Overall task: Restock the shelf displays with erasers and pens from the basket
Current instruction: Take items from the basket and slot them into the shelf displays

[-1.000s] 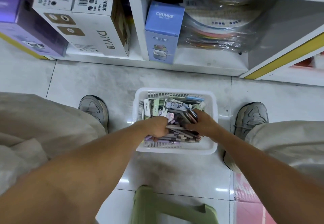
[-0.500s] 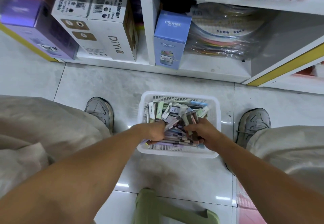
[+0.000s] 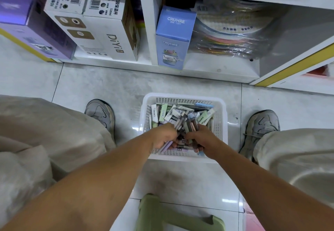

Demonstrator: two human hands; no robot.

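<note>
A: Where do we stand with the stock?

B: We have both hands down in the white basket (image 3: 182,97) on the floor between our shoes, in front of the bottom shelf (image 3: 216,71). Our left hand (image 3: 163,136) curls round a bunch of pens (image 3: 182,122), a lilac one poking out under the palm. Our right hand (image 3: 197,137) grips another few, darker barrels standing up past its fingers.

A: And the erasers?

B: The erasers (image 3: 169,116), in small paper sleeves, lie loose toward the far side of the basket, none in hand.

A: How do we expect the pens to handle?

B: Light and stiff, we judge, but smooth plastic, so a bundle likely slides and fans out. We would hold them round the middle of the barrels, all lined up one way, not by the tips.

A: And the erasers?

B: Probably soft, light and grippy; a pinch across the sleeve should do.
</note>
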